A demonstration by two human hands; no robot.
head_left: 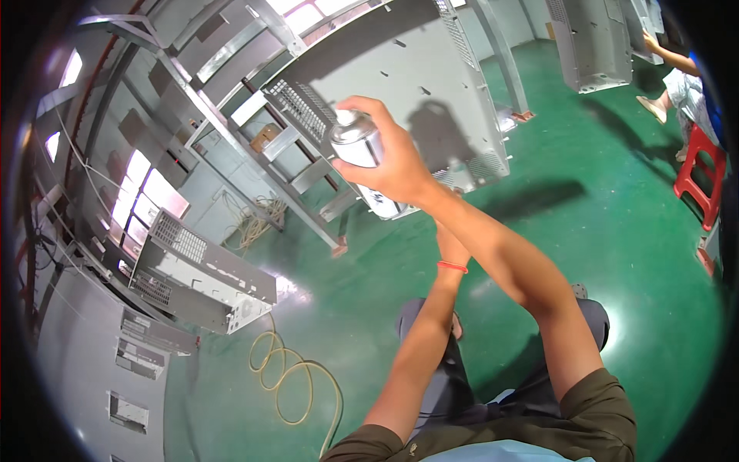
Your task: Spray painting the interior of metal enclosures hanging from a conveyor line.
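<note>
My right hand (389,158) is raised in front of me and wrapped around a silver and white spray can (354,138), with the forefinger arched over its top. The can points toward a large grey metal cabinet panel (431,77) that leans on a metal frame. My left forearm, with a red band at the wrist, rises under the right one. My left hand (449,239) is mostly hidden behind my right wrist, and its grip cannot be seen.
A grey perforated metal chassis (200,269) lies on the green floor (600,231) at the left, next to a coiled yellow hose (292,377). Grey steel frames (254,146) stand behind. At the upper right another person (681,81) works beside a red stool (704,177).
</note>
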